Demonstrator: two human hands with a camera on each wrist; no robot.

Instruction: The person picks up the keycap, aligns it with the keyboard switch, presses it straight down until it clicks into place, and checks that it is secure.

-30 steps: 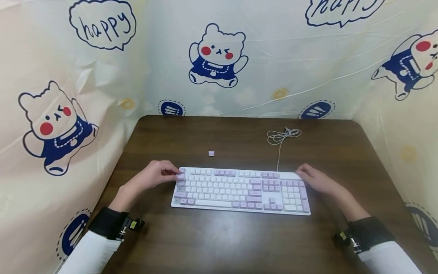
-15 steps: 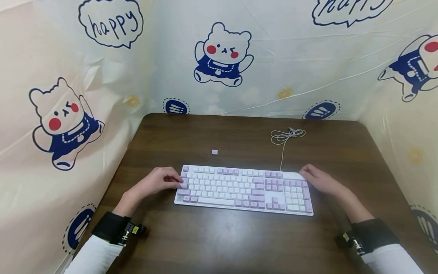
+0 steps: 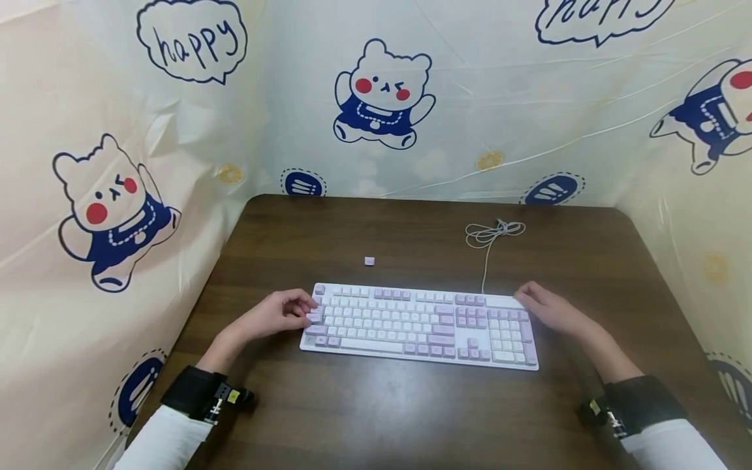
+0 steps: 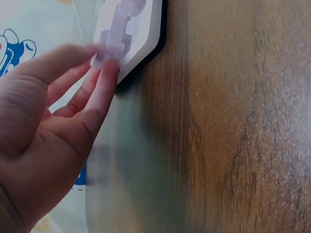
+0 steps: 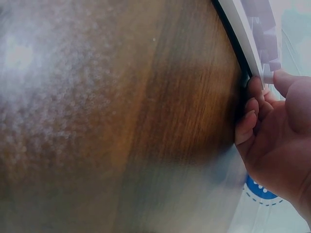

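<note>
A white and lilac keyboard (image 3: 382, 320) lies on the brown table, its long side across my view. My left hand (image 3: 276, 313) is at its left edge. In the left wrist view, thumb and fingertips pinch a lilac keycap (image 4: 98, 60) on the keyboard's end column; the fingers partly hide it. My right hand (image 3: 549, 308) grips the keyboard's far right corner. The right wrist view shows the thumb on top and the other fingers (image 5: 246, 125) curled at the underside of that corner. A single loose lilac keycap (image 3: 369, 261) sits behind the keyboard.
A bundled pale cable (image 3: 495, 232) lies toward the back of the table (image 3: 382, 418) and runs to the keyboard's rear edge. A printed cloth (image 3: 294, 85) with cartoon bears hangs round the back and sides. Each wrist wears a black band with a small camera.
My left hand has shifted from the keyboard's top left corner down to keys lower along its left edge. The right hand keeps its hold. The whole head view has shifted slightly.
</note>
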